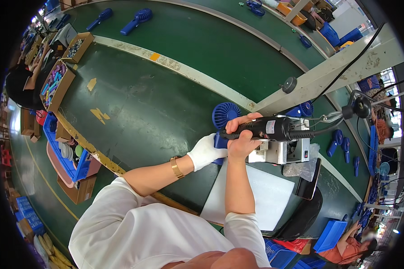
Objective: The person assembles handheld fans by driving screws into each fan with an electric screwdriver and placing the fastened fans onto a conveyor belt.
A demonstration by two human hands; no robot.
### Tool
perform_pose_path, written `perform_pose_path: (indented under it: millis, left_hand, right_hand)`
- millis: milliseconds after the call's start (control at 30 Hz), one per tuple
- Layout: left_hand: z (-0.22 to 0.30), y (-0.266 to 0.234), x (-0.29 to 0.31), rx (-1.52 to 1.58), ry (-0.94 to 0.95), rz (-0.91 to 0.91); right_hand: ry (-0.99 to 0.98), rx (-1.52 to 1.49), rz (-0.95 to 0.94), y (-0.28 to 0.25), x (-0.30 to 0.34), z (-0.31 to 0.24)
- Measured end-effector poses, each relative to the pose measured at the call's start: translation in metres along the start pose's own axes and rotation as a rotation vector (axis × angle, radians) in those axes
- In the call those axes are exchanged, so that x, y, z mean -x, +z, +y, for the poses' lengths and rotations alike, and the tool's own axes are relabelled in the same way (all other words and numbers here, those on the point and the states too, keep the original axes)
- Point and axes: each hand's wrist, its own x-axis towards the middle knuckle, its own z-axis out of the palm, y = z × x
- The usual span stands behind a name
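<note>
My bare right hand (241,142) is clenched around the black corded electric screwdriver (265,129), a stiff tool, while my white-gloved left hand (207,151) grasps the light, rigid blue plastic handheld fan (224,117) by its handle above the green desk (157,103).

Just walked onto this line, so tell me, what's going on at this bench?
A person at a green workbench holds a black corded power screwdriver in the bare right hand. The white-gloved left hand steadies a blue handheld fan beneath its tip. More blue fans lie on the belt beyond, and a white mat sits nearby.
</note>
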Motion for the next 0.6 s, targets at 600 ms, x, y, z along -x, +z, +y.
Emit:
perform_pose_path:
  millis: [600]
  left_hand:
    - [0.085,-0.142,-0.148,-0.618,0.437,0.546]
  right_hand:
    - [-0.178,0.438,0.066,-0.006,-0.014,-0.059]
